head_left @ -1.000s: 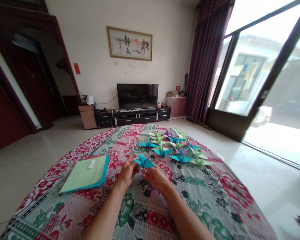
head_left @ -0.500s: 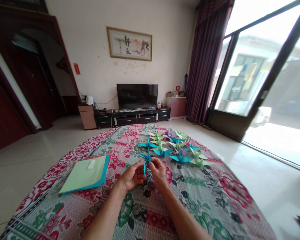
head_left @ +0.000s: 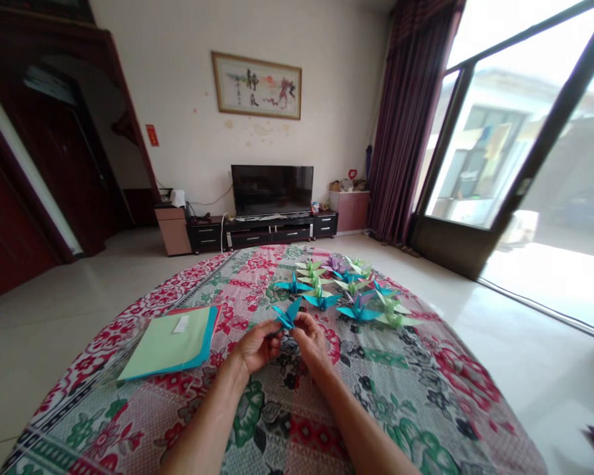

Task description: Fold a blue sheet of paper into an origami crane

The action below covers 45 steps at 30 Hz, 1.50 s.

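A blue paper crane (head_left: 288, 315) is held up between my two hands, above the near middle of the table. My left hand (head_left: 261, 344) pinches its lower left part, the fingers curled in. My right hand (head_left: 311, 338) is closed at its right side, with thumb and fingers against the paper. The fingertips hide part of the crane's underside. Just beyond stand finished cranes: a blue crane (head_left: 294, 285), another blue crane (head_left: 321, 301), a blue crane beside a purple one (head_left: 359, 310) and a green crane (head_left: 395, 319).
A stack of coloured paper (head_left: 168, 346), green on top with blue and red beneath, lies left of my hands with a small white slip (head_left: 181, 324) on it. A flowered cloth (head_left: 391, 389) covers the round table. Several more cranes stand at the back right.
The blue crane has been turned in my hands, and its wing now points up to the right. My left fingers have closed onto it; before, they were apart beside it.
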{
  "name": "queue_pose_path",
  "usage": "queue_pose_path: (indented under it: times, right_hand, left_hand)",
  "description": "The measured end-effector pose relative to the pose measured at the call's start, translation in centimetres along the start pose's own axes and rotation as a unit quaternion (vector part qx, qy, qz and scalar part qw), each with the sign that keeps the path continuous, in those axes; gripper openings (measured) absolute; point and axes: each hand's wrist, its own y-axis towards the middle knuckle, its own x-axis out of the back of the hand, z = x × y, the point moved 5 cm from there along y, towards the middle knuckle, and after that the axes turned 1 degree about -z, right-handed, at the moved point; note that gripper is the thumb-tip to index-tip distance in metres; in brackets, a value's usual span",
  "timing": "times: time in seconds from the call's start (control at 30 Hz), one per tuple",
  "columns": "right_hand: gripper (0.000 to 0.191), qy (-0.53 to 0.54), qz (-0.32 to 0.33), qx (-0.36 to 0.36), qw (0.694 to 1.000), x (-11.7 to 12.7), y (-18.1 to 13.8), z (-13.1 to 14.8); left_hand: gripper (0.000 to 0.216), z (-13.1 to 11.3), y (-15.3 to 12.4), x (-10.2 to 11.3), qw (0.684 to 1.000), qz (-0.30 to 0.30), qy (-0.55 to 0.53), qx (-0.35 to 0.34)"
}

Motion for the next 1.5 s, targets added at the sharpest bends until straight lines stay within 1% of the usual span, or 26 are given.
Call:
queue_pose_path:
  times: [0.07, 0.1, 0.23, 0.37, 0.53, 0.63, 0.7, 0.83, 0.93, 1.03, 1.23, 1.4, 1.5]
  right_hand:
    - [0.022, 0.016, 0.034, -0.031, 0.999, -0.1, -0.1, 0.3]
    - [0.021, 0.019, 0.038, -0.044, 0.998, -0.1, -0.2, 0.4]
    - [0.025, -0.014, 0.010, -0.086, 0.996, 0.4, -0.1, -0.3]
    - [0.027, -0.019, -0.018, -0.099, 0.995, 0.7, 0.3, -1.3]
    - [0.026, -0.004, -0.048, -0.103, 0.993, 0.8, 0.5, -1.9]
    - [0.025, 0.000, -0.063, -0.112, 0.992, 0.7, 0.4, -2.0]
    - [0.025, -0.006, -0.073, -0.116, 0.991, 0.8, 0.4, -2.0]
    - [0.024, -0.040, -0.088, -0.116, 0.989, 1.1, 0.5, -1.9]
    - [0.026, -0.029, -0.091, -0.139, 0.986, 1.2, 0.5, -2.1]
    - [0.027, -0.020, -0.096, -0.162, 0.982, 1.2, 0.4, -2.0]
    - [0.028, -0.054, -0.095, -0.173, 0.979, 1.0, 0.2, -1.5]
    - [0.025, -0.014, -0.085, -0.181, 0.980, 1.1, 0.5, -2.2]
    - [0.024, 0.001, -0.080, -0.190, 0.978, 1.3, 0.6, -2.6]
  left_hand:
    - [0.018, -0.3, 0.0, 0.1, 0.999, -0.012, 0.044, -0.022]
    - [0.020, -0.4, 0.1, 0.2, 0.997, -0.023, 0.070, -0.033]
    - [0.023, -0.9, 0.1, 0.5, 0.978, -0.076, 0.172, -0.089]
    - [0.028, -1.1, 0.3, 1.0, 0.964, -0.109, 0.209, -0.123]
    - [0.042, -1.1, 0.4, 1.4, 0.961, -0.141, 0.191, -0.141]
    - [0.054, -1.2, 0.2, 1.3, 0.967, -0.147, 0.156, -0.135]
    - [0.057, -1.2, 0.1, 1.2, 0.971, -0.153, 0.131, -0.128]
    - [0.057, -1.2, 0.1, 1.3, 0.975, -0.161, 0.093, -0.119]
    - [0.055, -1.1, 0.2, 1.3, 0.977, -0.158, 0.077, -0.118]
    - [0.057, -1.1, 0.3, 1.4, 0.978, -0.157, 0.071, -0.119]
    - [0.057, -1.3, 0.1, 1.3, 0.975, -0.161, 0.082, -0.126]
    - [0.050, -1.2, 0.0, 1.2, 0.974, -0.174, 0.083, -0.119]
    - [0.049, -1.1, 0.1, 1.1, 0.976, -0.175, 0.073, -0.110]
